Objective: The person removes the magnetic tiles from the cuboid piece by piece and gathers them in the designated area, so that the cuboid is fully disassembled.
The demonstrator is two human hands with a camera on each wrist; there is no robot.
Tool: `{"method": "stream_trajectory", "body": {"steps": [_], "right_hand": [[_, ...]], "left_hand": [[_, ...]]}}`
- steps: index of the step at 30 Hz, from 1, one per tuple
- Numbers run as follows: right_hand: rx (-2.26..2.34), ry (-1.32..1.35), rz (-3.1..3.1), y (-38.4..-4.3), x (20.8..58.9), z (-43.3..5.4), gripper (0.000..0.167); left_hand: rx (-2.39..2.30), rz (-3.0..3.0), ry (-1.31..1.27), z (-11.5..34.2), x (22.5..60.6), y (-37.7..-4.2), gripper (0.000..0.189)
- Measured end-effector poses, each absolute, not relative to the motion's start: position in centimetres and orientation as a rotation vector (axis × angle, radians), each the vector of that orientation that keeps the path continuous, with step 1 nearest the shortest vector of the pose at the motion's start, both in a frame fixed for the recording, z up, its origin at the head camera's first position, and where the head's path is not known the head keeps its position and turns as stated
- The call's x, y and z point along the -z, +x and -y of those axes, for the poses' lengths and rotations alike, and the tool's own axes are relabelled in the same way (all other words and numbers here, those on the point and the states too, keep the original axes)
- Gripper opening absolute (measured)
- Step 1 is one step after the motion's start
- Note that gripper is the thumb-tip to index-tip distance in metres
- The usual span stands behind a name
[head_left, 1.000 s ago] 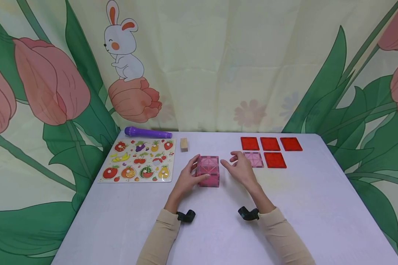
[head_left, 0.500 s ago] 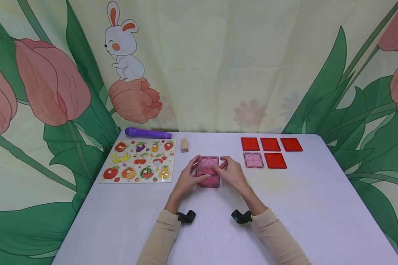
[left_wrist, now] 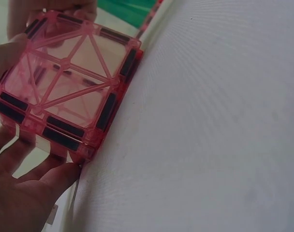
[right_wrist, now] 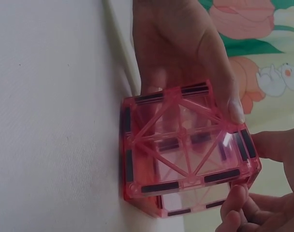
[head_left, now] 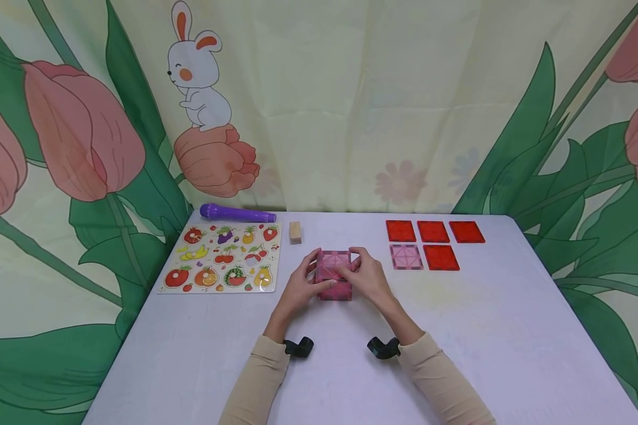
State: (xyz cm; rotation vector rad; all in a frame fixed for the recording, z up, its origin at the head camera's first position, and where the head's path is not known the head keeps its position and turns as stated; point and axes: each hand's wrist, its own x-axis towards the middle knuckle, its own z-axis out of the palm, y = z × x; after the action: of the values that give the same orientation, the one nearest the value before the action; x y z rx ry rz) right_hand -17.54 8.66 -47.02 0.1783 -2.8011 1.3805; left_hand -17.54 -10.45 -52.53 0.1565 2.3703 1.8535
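A box of clear pink magnetic tiles (head_left: 334,265) stands on the white table, with dark magnets along its tile edges. My left hand (head_left: 299,285) holds its left side, thumb across the front and fingers along the side. From the right, my right hand (head_left: 371,276) grips the box near its upper edge, thumb toward the front and index finger toward the back. In the left wrist view the tile box (left_wrist: 65,82) shows triangular ribs on its front face. The right wrist view shows the same box (right_wrist: 183,135) between both hands.
Several flat red tiles (head_left: 441,257) and one pale pink tile (head_left: 406,257) lie at the back right. A fruit puzzle board (head_left: 220,260), a purple toy microphone (head_left: 238,213) and a small wooden block (head_left: 295,232) are at the back left.
My right hand has moved left from beside the pale pink tile to the box and now grips its right side. My left hand and the box have stayed in place.
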Motion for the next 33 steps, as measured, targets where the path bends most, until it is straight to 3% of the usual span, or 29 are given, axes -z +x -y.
{"method": "stream_trajectory", "body": {"steps": [33], "right_hand": [[-1.525, 0.175, 2.674, -17.58, 46.45, -7.95, 0.064]], "left_hand": [[-1.857, -2.406, 0.158, 10.37, 53.05, -17.71, 0.093]]}}
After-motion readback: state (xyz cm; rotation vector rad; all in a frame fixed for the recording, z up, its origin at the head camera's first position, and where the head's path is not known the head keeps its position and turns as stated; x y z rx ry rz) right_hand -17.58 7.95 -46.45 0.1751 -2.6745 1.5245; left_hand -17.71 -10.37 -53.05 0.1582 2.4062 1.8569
